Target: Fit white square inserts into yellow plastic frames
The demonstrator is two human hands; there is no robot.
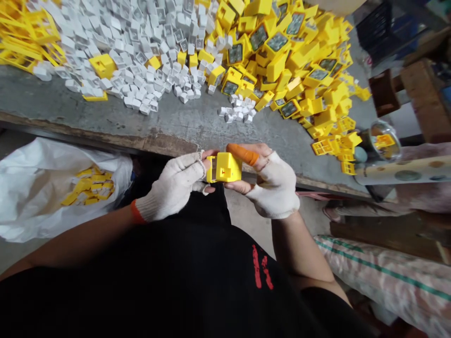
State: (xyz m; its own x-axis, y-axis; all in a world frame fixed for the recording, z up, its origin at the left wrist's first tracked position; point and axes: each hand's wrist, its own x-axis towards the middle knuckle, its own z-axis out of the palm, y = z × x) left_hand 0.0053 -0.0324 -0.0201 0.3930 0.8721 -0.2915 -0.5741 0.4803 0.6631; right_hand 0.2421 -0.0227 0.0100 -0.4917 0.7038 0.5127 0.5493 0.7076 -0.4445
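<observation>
Just off the table's front edge, both my hands meet on yellow plastic parts. My right hand (271, 180), in a white fingerless glove with an orange cover on one finger, grips a yellow plastic housing (229, 168) between thumb and fingers. From the other side my gloved left hand (176, 180) pinches a thin yellow plastic frame (210, 170) at the housing's left side. Whether frame and housing are joined or only touching, I cannot tell. A small notch shows in the housing's face. My left fingertips are partly hidden behind the frame.
White plastic caps (141, 51) cover the back of the grey table (197, 124). Yellow housings (299, 61), some with circuit boards inside, heap at right; yellow frames (28, 35) pile at far left. A white sack (21, 188) holding yellow parts (89, 188) stands below left.
</observation>
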